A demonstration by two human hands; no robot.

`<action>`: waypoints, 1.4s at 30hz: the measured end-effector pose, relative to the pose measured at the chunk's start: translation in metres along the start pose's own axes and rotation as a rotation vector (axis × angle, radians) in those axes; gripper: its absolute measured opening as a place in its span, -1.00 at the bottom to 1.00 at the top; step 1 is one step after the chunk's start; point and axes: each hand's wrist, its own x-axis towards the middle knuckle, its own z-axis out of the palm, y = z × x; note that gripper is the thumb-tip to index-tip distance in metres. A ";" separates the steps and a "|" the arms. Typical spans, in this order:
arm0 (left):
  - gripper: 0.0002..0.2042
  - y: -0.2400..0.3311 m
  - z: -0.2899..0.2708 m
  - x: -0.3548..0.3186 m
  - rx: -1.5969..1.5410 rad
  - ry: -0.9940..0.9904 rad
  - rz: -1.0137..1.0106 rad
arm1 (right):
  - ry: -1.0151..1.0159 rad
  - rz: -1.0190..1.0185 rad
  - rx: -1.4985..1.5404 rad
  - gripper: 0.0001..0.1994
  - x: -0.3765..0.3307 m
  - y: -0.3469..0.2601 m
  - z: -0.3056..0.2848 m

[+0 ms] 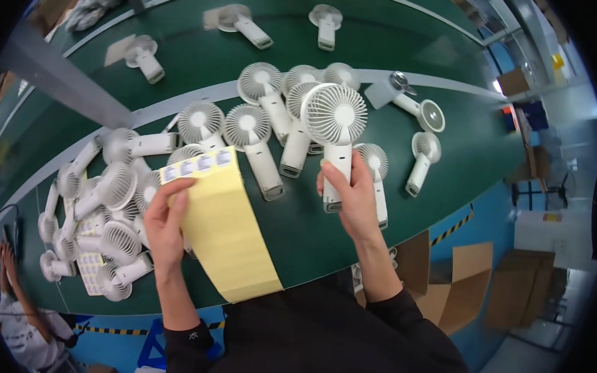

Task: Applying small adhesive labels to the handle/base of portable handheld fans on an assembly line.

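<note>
A white handheld fan stands upright in my right hand, which is closed round its handle with the round grille at the top. My left hand pinches the left edge of a long yellow label sheet. One row of small printed labels shows along the sheet's far edge; the rest of it is bare yellow. Between and beyond my hands several more white fans lie on the green table. Another fan lies partly hidden behind my right hand.
To the left is a heap of white fans, with another label sheet under it. Two fans lie at the right. More fans sit beyond the grey rail. A cardboard box stands below the table; another person's hands show far left.
</note>
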 end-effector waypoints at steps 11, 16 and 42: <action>-0.77 0.000 -0.002 0.001 0.000 0.050 0.040 | -0.076 0.043 0.209 -0.72 -0.032 0.004 -0.021; -0.73 0.017 0.018 -0.006 0.222 -0.129 0.014 | -0.113 0.048 0.299 -0.71 -0.039 -0.003 -0.017; -0.71 0.037 0.083 -0.022 0.033 -0.491 -0.368 | -0.703 0.593 0.684 -0.62 -0.054 0.023 0.036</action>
